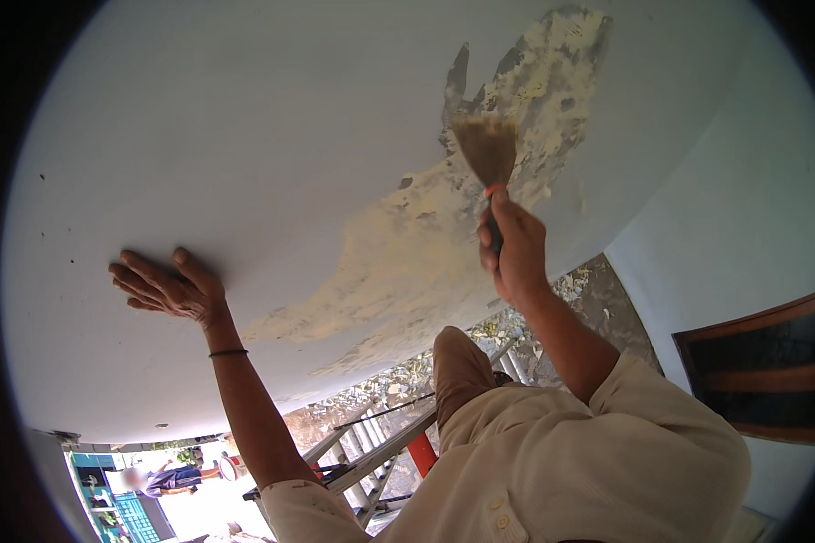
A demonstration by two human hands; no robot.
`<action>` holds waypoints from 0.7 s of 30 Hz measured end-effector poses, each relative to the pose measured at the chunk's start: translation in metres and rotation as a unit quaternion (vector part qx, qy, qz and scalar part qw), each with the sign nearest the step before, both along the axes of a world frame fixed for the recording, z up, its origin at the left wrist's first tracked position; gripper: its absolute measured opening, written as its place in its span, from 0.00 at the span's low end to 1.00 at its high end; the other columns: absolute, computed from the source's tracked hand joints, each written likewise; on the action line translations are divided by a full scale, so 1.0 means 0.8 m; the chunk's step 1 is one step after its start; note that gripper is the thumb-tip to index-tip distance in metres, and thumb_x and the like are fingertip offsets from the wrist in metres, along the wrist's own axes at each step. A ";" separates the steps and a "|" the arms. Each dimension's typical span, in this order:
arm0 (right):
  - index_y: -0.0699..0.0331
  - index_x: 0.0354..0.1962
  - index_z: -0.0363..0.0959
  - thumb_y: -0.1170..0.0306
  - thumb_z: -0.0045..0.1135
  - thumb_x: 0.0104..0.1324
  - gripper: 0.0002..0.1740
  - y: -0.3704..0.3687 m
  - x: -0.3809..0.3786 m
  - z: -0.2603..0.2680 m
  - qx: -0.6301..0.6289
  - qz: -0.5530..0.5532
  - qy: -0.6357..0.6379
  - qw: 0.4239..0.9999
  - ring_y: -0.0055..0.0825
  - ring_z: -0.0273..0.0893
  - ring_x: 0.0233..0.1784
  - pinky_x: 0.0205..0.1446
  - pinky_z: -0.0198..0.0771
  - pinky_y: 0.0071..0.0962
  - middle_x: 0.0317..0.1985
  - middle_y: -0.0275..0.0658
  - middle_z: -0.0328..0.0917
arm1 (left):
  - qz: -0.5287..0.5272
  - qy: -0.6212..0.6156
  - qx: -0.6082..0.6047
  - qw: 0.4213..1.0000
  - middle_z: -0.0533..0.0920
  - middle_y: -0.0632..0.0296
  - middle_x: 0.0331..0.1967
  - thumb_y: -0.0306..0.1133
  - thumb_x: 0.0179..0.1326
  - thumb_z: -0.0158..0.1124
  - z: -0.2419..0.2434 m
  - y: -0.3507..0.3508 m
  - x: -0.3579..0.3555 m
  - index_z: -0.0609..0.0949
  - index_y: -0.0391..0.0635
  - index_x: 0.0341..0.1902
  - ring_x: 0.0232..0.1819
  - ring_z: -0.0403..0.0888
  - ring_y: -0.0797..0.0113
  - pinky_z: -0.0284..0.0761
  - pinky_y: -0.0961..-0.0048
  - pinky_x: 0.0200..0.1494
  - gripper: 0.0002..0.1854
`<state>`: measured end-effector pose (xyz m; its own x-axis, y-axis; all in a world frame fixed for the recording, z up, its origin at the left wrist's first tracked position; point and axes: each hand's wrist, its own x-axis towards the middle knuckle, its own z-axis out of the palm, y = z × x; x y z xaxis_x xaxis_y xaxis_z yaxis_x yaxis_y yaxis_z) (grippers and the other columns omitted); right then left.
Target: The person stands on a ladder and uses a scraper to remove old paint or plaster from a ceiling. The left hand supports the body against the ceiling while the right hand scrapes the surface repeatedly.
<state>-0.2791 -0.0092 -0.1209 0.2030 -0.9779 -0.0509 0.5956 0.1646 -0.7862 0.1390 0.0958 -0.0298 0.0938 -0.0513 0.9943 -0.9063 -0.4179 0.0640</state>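
My right hand grips the dark handle of a paint scraper with a wide, dirty metal blade and a red band at its neck. The blade's edge lies over the upper part of a bare, patchy area of the wall, where yellowish and grey layers show through the white paint. Well to the left, my left hand rests on the white painted wall with its fingers spread and holds nothing. A dark band circles the left wrist.
A metal ladder stands below me, beside my leg. Paint flakes litter the ground along the wall's foot. A wood-framed window is on the adjoining wall at right. Another person is in the bright area at lower left.
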 end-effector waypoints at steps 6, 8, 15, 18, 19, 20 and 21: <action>0.58 0.40 0.72 0.51 0.54 0.80 0.19 -0.029 -0.001 0.051 -0.059 -0.021 -0.013 0.998 0.12 0.60 0.13 0.14 0.52 0.18 0.21 0.28 0.70 | -0.002 -0.005 0.001 1.000 0.51 0.53 0.86 0.69 0.74 0.40 0.002 0.003 -0.004 0.57 0.54 0.85 0.86 0.42 0.48 0.34 0.33 0.81 0.44; 0.58 0.40 0.72 0.50 0.54 0.80 0.19 -0.029 -0.005 0.058 -0.049 -0.008 -0.013 0.999 0.12 0.60 0.13 0.14 0.52 0.18 0.21 0.28 0.70 | 0.006 -0.013 -0.003 1.000 0.52 0.53 0.86 0.68 0.75 0.41 -0.002 0.006 0.002 0.59 0.52 0.84 0.87 0.43 0.51 0.32 0.36 0.82 0.44; 0.58 0.32 0.72 0.49 0.55 0.79 0.23 0.003 -0.008 0.003 0.020 0.011 0.015 1.000 0.13 0.60 0.11 0.12 0.53 0.16 0.19 0.27 0.69 | -0.007 -0.013 -0.004 1.000 0.52 0.53 0.86 0.68 0.75 0.41 -0.001 -0.001 -0.003 0.60 0.50 0.83 0.87 0.43 0.52 0.32 0.37 0.82 0.44; 0.58 0.31 0.72 0.49 0.55 0.79 0.23 -0.016 -0.011 0.035 -0.007 0.008 0.016 1.000 0.12 0.60 0.11 0.13 0.52 0.17 0.19 0.27 0.69 | 0.008 -0.009 -0.008 1.000 0.52 0.53 0.86 0.67 0.75 0.41 0.000 0.002 -0.003 0.60 0.50 0.83 0.87 0.43 0.52 0.32 0.38 0.82 0.44; 0.58 0.31 0.71 0.49 0.55 0.79 0.23 -0.019 -0.013 0.037 -0.015 0.009 0.014 1.000 0.12 0.60 0.11 0.13 0.52 0.17 0.19 0.27 0.69 | 0.006 -0.011 -0.008 1.000 0.52 0.53 0.86 0.67 0.75 0.41 0.000 0.001 -0.003 0.60 0.50 0.83 0.87 0.43 0.53 0.32 0.38 0.82 0.44; 0.58 0.31 0.71 0.49 0.55 0.79 0.23 -0.021 -0.016 0.039 -0.024 0.011 0.011 1.000 0.12 0.60 0.11 0.13 0.52 0.17 0.19 0.27 0.69 | 0.004 -0.013 -0.009 1.000 0.52 0.53 0.86 0.67 0.75 0.41 0.001 0.000 -0.004 0.60 0.50 0.83 0.87 0.43 0.53 0.32 0.38 0.83 0.43; 0.58 0.31 0.71 0.49 0.54 0.79 0.23 -0.017 -0.017 0.035 -0.008 0.013 0.021 1.000 0.12 0.60 0.11 0.13 0.52 0.17 0.19 0.27 0.69 | 0.004 -0.016 -0.009 1.000 0.52 0.53 0.86 0.67 0.75 0.41 0.002 0.001 -0.005 0.60 0.50 0.83 0.87 0.43 0.53 0.32 0.38 0.83 0.43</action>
<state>-0.2923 -0.0228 -0.0928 0.2265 -0.9730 -0.0450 0.5583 0.1676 -0.8126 0.1352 0.0965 -0.0285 0.0626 -0.0329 0.9975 -0.9045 -0.4244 0.0428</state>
